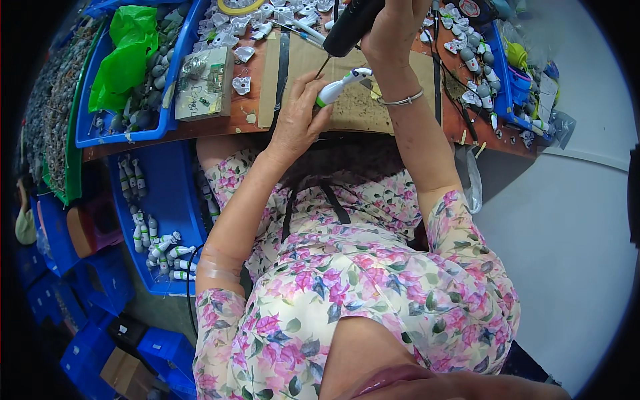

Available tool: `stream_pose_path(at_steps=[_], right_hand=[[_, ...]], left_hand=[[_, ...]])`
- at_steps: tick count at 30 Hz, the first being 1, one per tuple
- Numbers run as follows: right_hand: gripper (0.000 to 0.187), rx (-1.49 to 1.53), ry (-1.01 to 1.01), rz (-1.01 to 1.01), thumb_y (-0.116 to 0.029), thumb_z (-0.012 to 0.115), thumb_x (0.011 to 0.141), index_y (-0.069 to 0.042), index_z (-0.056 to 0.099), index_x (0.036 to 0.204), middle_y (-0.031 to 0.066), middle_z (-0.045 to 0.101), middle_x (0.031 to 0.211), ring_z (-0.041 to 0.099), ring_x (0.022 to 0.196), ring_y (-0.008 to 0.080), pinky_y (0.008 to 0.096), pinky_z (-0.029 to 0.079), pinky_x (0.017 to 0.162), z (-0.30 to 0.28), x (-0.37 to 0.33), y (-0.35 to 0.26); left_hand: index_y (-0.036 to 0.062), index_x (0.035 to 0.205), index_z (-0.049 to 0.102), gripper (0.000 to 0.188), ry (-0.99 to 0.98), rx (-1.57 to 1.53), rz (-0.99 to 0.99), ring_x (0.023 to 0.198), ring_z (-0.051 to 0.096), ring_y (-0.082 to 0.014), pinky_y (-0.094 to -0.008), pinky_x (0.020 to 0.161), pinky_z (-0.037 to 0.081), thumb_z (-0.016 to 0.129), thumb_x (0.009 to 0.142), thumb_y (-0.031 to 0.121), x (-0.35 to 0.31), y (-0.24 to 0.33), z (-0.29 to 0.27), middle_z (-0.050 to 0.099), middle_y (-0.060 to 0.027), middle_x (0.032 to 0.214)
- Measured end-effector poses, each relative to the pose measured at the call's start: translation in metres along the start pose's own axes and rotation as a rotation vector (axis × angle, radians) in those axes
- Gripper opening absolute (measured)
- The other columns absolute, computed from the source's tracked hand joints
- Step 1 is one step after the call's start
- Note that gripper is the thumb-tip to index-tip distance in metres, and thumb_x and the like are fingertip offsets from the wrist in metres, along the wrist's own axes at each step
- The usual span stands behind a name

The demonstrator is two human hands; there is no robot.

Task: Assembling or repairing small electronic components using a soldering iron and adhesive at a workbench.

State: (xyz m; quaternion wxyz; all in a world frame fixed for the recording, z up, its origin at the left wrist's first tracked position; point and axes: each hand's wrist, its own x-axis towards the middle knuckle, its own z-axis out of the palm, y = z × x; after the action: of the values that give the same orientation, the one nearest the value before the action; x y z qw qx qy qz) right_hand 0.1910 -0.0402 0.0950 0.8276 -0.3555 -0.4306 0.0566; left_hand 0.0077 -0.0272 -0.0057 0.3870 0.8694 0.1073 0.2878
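Left fingers (308, 87) grip one white-and-green device (340, 91); right hand (395, 40) holds a black driver (351, 30) toward twelve o'clock of this device.

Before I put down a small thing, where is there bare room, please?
The speckled cardboard has room between the left hand and the right forearm. The blue tray left of the left forearm shows bare bottom above its lower parts. The table is crowded on both sides of the cardboard: white pieces at left, grey-and-white pieces at right.
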Motion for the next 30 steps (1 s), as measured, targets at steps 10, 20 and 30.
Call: stream_pose_path(at_steps=[10,20,30], right_hand=[[0.02,-0.013,-0.015,-0.079,-0.019,0.058,0.099,-0.005,0.051,0.086,0.0066,0.06,0.067,0.064,0.055,0.0166,0.0282,0.054,0.052,-0.001,-0.004,-0.004],[0.018,-0.042,0.102,0.003,-0.025,0.056,0.102,-0.01,0.049,0.108,0.0003,0.053,0.081,0.054,0.062,0.0087,0.0236,0.048,0.054,0.021,-0.005,-0.04],[0.026,-0.048,0.054,-0.013,-0.028,0.055,0.102,-0.009,0.046,0.117,0.0007,0.051,0.085,0.051,0.063,0.0071,0.0229,0.047,0.054,0.023,-0.007,-0.045]], left_hand=[[0.0021,0.125,0.052,0.04,0.042,0.014,0.038,0.123,0.049,-0.0415,-0.0447,0.1,0.044,0.065,0.088,0.011,0.0,0.0,0.0,0.045,-0.0221,0.136],[0.004,0.125,0.053,0.039,0.062,0.017,0.014,0.111,0.057,-0.0379,-0.0435,0.091,0.049,0.064,0.088,0.012,0.0,0.0,0.002,0.05,-0.0178,0.125],[0.0045,0.125,0.053,0.038,0.041,-0.011,-0.044,0.109,0.058,-0.0376,-0.0438,0.088,0.05,0.064,0.089,0.014,0.0,0.002,0.001,0.051,-0.0169,0.125]])
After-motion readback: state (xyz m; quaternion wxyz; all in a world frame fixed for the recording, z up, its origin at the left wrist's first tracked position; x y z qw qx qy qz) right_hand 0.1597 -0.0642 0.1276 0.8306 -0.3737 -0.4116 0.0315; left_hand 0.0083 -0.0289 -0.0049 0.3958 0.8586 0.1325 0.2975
